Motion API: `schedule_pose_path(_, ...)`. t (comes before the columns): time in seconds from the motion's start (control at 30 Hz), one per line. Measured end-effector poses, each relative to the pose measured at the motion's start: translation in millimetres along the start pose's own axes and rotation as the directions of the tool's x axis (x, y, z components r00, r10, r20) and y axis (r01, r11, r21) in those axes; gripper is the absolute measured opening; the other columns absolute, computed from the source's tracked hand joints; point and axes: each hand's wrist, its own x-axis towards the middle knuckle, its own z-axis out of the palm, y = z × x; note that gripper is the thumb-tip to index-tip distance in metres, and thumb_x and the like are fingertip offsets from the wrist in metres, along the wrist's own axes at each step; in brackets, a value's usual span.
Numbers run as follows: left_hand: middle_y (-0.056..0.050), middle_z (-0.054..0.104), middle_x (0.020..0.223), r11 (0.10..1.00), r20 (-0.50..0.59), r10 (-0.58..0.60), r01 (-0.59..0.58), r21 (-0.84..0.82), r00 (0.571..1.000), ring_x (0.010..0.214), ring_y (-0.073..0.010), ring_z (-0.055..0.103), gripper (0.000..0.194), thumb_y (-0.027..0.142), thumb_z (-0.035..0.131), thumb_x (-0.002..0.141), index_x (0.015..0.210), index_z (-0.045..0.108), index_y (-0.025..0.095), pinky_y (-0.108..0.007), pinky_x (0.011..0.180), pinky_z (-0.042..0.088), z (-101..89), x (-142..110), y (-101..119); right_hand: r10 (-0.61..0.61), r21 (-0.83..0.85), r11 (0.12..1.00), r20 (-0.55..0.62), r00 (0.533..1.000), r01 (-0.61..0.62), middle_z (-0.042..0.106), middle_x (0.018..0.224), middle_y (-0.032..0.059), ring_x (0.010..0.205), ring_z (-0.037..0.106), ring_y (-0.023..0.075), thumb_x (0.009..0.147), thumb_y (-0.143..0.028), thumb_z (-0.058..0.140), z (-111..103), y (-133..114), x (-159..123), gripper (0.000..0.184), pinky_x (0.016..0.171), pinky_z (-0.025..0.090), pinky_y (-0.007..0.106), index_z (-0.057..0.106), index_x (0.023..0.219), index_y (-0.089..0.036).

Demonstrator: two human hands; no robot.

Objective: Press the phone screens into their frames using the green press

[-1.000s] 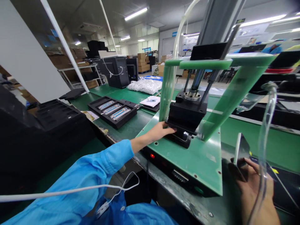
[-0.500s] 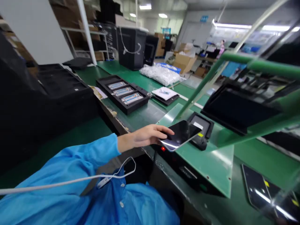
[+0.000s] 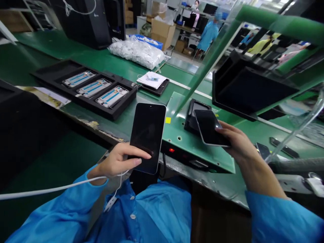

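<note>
My left hand [image 3: 118, 160] grips a smartphone [image 3: 149, 130] with a dark screen, thumb and index finger lying over its lower part. This phone stands tilted up just in front of the bench edge. My right hand [image 3: 239, 145] holds a second dark-screened smartphone [image 3: 209, 125] by its right end, tilted above a black nest [image 3: 190, 118]. The nest sits on the green base plate [image 3: 174, 101] of a press-like fixture; whether the phone touches it I cannot tell. A black pad block [image 3: 253, 87] hangs behind, between the green bars. A yellow sticker [image 3: 168, 120] marks the plate's left side.
To the left lies a black foam tray [image 3: 128, 106] with phone frames in its slots. Behind are papers on a black tray [image 3: 153, 81] and a clear plastic bag [image 3: 138, 52]. More phones [image 3: 263, 150] lie at right, near a clear tube [image 3: 296, 125]. A white cord [image 3: 50, 189] crosses my left wrist.
The left hand has moved back and down, bringing its phone away from the fixture towards me. My right hand has come into view with another phone over the nest. The view has shifted.
</note>
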Motion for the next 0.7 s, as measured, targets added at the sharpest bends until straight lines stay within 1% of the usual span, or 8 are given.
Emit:
schedule_pose_path(0.1, -0.004, 0.078, 0.103, 0.980, -0.057, 0.092, -0.080, 0.181, 0.994, 0.093, -0.0199, 0.074, 0.024, 0.020, 0.067, 0.090, 0.106, 0.081, 0.029, -0.028, 0.085, 0.060, -15.0, -11, 0, -0.037, 0.024, 0.999, 0.010, 0.999, 0.037, 0.073, 0.101, 0.0025, 0.082, 0.066, 0.0141, 0.064, -0.021, 0.079, 7, 2, 20, 0.046, 0.066, 0.053, 0.018, 0.072, 0.109, -0.017)
schedule_pose_path(0.2, -0.007, 0.078, 0.103, 0.922, -0.107, 0.193, -0.142, 0.361, 0.975, 0.091, -0.0181, 0.074, 0.026, 0.015, 0.062, 0.092, 0.110, 0.080, 0.022, -0.023, 0.080, 0.059, -23.4, -17, -2, -0.054, -0.070, 0.996, 0.052, 0.997, 0.058, 0.071, 0.112, 0.0034, 0.091, 0.066, 0.0184, 0.066, -0.026, 0.082, 3, 0, 34, 0.046, 0.067, 0.057, 0.024, 0.071, 0.111, -0.021)
schedule_pose_path(0.3, -0.008, 0.076, 0.112, 0.818, -0.090, 0.266, -0.176, 0.548, 0.960, 0.094, -0.0160, 0.073, 0.032, 0.013, 0.057, 0.095, 0.122, 0.074, 0.020, -0.021, 0.082, 0.058, -25.3, -8, -8, -0.071, -0.324, 0.940, 0.129, 0.989, 0.109, 0.071, 0.095, 0.0053, 0.080, 0.065, 0.0197, 0.075, -0.034, 0.079, 0, -13, 44, 0.035, 0.063, 0.055, 0.028, 0.070, 0.105, -0.020)
schedule_pose_path(0.37, -0.011, 0.072, 0.123, 0.684, -0.015, 0.340, -0.236, 0.690, 0.940, 0.102, -0.0197, 0.072, 0.035, 0.017, 0.056, 0.098, 0.131, 0.068, 0.018, -0.028, 0.090, 0.058, -23.5, 7, -14, -0.055, -0.601, 0.788, 0.148, 0.987, 0.134, 0.066, 0.072, 0.0047, 0.062, 0.059, 0.0174, 0.083, -0.037, 0.074, 1, -22, 47, 0.028, 0.056, 0.048, 0.028, 0.070, 0.101, -0.016)
schedule_pose_path(0.43, -0.018, 0.067, 0.130, 0.500, 0.091, 0.393, -0.296, 0.814, 0.915, 0.113, -0.0278, 0.068, 0.044, 0.028, 0.062, 0.097, 0.138, 0.061, 0.012, -0.039, 0.097, 0.057, -18.7, 26, -21, -0.048, -0.848, 0.512, 0.129, 0.991, 0.135, 0.062, 0.062, 0.0051, 0.055, 0.054, 0.0179, 0.089, -0.039, 0.071, 2, -25, 45, 0.032, 0.055, 0.042, 0.030, 0.070, 0.105, -0.011)
schedule_pose_path(0.53, -0.029, 0.060, 0.136, 0.265, 0.222, 0.345, -0.322, 0.909, 0.912, 0.126, -0.0392, 0.059, 0.082, 0.048, 0.078, 0.084, 0.145, 0.050, 0.001, -0.052, 0.105, 0.051, -7.5, 52, -34, -0.149, -0.964, 0.179, 0.173, 0.974, 0.199, 0.069, 0.078, 0.0106, 0.067, 0.062, 0.0248, 0.096, -0.045, 0.061, -7, -12, 29, 0.046, 0.063, 0.046, 0.036, 0.069, 0.126, -0.011)
schedule_pose_path(0.6, -0.031, 0.053, 0.143, 0.173, 0.262, 0.271, -0.315, 0.933, 0.926, 0.133, -0.0430, 0.053, 0.097, 0.054, 0.085, 0.075, 0.146, 0.047, 0.000, -0.056, 0.109, 0.046, 0.1, 63, -40, -0.247, -0.943, 0.106, 0.284, 0.927, 0.317, 0.072, 0.103, 0.0138, 0.082, 0.067, 0.0294, 0.100, -0.049, 0.052, -23, 8, 8, 0.051, 0.074, 0.053, 0.043, 0.064, 0.136, -0.015)
schedule_pose_path(0.7, -0.029, 0.045, 0.152, 0.114, 0.292, 0.190, -0.317, 0.942, 0.937, 0.138, -0.0431, 0.047, 0.094, 0.054, 0.084, 0.075, 0.146, 0.049, 0.004, -0.057, 0.114, 0.040, 7.1, 72, -47, -0.349, -0.842, 0.015, 0.502, 0.791, 0.540, 0.058, 0.140, 0.0182, 0.119, 0.061, 0.0377, 0.100, -0.057, 0.048, -55, 47, -29, 0.063, 0.098, 0.053, 0.054, 0.053, 0.148, -0.015)
